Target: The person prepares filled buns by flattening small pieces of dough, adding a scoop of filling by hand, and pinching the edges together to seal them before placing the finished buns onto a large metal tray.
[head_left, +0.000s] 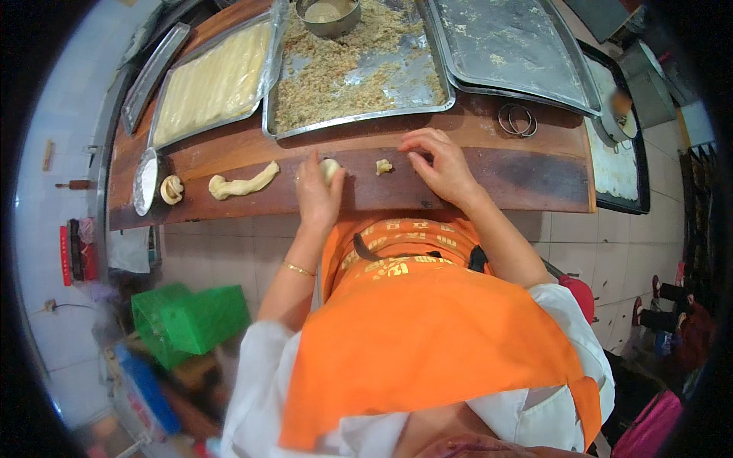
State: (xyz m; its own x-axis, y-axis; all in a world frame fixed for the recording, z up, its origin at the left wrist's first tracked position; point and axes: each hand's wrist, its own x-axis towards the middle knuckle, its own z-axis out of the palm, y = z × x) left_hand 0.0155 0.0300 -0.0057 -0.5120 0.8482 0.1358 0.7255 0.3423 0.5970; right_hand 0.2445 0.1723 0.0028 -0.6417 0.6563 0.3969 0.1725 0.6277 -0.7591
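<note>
Dough ball [331, 168] at the left hand [315, 192]

It sits between fingers [311, 166] and thumb; whether clamped, I cannot tell. The right hand [439, 169], fingers parted, is near a dough scrap [383, 166]. Desk [527, 179] wood stretches rightward; a tray [366, 122] bounds the far side.

A brown wooden tabletop [527, 179] spans the room over a floor [615, 237] of pale tiles. A whitish tiled wall [53, 328] rises at the left, bluish in the light; a green crate [202, 317] sits low beside it.
</note>
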